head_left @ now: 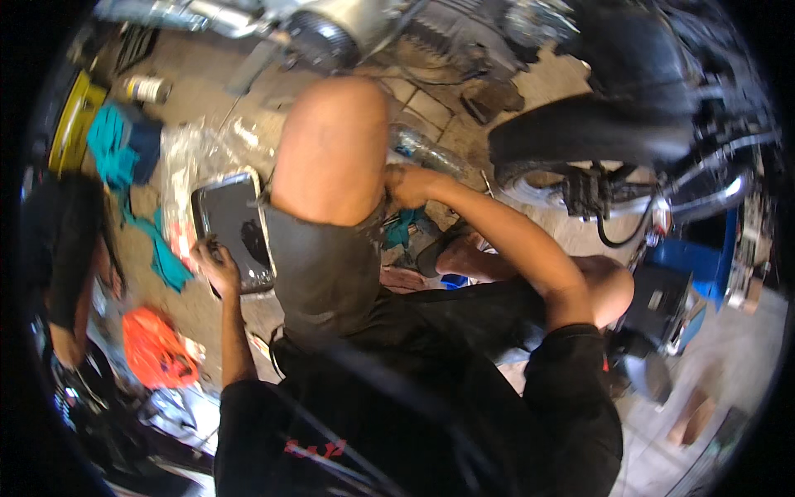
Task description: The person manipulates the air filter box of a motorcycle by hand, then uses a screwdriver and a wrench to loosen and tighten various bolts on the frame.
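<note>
Now, a big black shirt (431,398) is showing small red writing (315,448). A fat tire (571,137) is resting at the upper right. A bent knee (331,149) is standing in the middle. A tray (264,228) of dark liquid (224,211) is lying left of the knee, and an orange bag (156,346) is sitting nearby. The right hand (409,185) is reaching beside the knee, and the left hand (219,269) is curling its fingers at the tray's left edge; I cannot tell if either is pinching anything.

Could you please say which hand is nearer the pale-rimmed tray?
Left: the left hand is at the left edge of the tray; the right hand is beyond the raised knee.
</note>
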A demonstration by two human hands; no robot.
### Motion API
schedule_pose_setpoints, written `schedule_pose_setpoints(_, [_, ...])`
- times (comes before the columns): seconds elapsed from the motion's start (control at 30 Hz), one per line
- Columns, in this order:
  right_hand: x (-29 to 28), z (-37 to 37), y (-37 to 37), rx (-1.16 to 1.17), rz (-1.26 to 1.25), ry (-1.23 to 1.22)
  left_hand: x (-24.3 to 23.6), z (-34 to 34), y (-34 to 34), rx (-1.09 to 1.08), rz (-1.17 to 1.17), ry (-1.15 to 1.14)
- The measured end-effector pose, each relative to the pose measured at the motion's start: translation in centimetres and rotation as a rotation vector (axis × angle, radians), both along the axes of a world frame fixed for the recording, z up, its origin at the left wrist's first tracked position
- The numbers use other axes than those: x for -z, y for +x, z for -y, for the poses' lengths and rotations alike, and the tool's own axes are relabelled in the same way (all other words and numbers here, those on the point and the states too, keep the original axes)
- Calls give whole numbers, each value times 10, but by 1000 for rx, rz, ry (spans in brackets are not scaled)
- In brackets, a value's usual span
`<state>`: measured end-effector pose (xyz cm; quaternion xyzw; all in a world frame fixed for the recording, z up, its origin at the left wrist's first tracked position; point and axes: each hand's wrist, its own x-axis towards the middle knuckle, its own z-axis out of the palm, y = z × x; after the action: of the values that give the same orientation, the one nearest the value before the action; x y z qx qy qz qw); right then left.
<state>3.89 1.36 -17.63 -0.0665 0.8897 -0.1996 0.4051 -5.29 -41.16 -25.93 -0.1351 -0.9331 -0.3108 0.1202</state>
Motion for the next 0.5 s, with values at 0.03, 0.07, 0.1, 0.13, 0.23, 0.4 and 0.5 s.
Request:
schedule_pose_setpoints(0.03, [-4,-4,13,-80,-70,1,-7,-18,-6,63,22,0])
schedule_pose_setpoints(0.07, [0,-6,26,-162,-130,9,-6,-31,-11,161,6,33])
schedule_pose_setpoints(0.1, [6,-8,32,-229,-94,60,-1,-38,-22,265,37,-47])
schedule_pose_setpoints(0.13, [24,-6,43,-295,-41,106,8,-45,-28,329,49,-115])
schedule_pose_setpoints(0.23, [112,-15,117,-476,-177,129,30,-89,-35,437,84,-211])
schedule_pose_setpoints(0.4, [-13,15,81,-310,-526,-85,39,-67,-43,419,182,-292])
schedule_pose_setpoints(0.5, [-79,-17,91,-261,-811,-644,38,-97,-44,529,259,-290])
